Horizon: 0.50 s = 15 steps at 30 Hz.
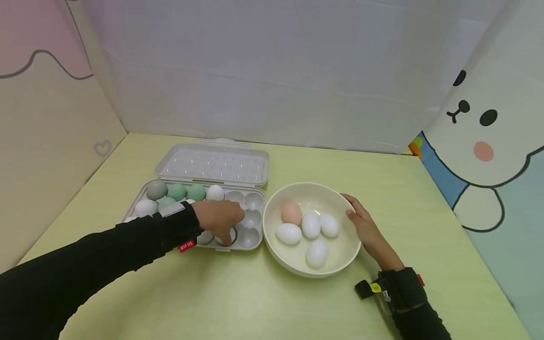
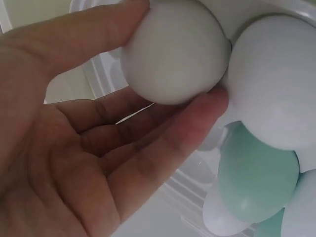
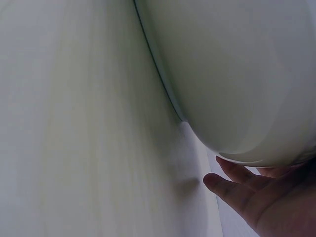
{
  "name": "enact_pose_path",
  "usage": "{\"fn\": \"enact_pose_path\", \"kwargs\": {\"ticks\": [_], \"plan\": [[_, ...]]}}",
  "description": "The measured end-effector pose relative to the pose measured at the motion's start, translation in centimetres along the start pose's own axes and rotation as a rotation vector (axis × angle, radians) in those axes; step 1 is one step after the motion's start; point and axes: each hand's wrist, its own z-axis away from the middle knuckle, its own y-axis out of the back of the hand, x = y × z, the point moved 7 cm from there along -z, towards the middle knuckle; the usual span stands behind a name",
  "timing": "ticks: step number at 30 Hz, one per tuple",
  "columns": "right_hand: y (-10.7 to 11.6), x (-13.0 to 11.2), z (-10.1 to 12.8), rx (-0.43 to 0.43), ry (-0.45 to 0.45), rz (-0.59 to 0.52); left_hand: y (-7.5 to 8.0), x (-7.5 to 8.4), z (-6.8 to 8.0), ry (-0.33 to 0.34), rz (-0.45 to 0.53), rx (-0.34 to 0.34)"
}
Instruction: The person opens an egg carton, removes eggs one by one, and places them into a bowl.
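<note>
Left grip (image 2: 74, 148) around white egg (image 2: 173, 49) over egg tray (image 1: 250, 236).

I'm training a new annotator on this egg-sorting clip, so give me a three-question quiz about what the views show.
1. How many eggs lie in the bowl?
2. True or false: the left hand grips a green egg.
3. Where is the right hand? A) on the tray lid B) at the bowl's outer side C) inside the bowl

Key:
1. Five: one pink egg and four white.
2. False. Its fingers grip a white egg over the egg tray.
3. B
</note>
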Motion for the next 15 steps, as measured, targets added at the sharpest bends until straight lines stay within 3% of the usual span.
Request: {"fn": "enact_pose_path", "kwargs": {"ticks": [6,8,13,15], "plan": [[0.2,0.1,0.1,0.003,-0.016,0.009,0.3,0.8,0.4,-0.11,-0.03,0.024],[0.2,0.1,0.1,-0.001,-0.018,0.019,0.7,0.8,0.6,-0.114,-0.044,0.028],[0.0,0.1,0.1,-0.01,-0.02,0.025,3.4,1.0,1.4,-0.066,-0.079,0.068],[0.0,0.0,0.1,-0.011,-0.02,0.019,4.9,1.5,1.7,-0.079,-0.091,0.112]]}}
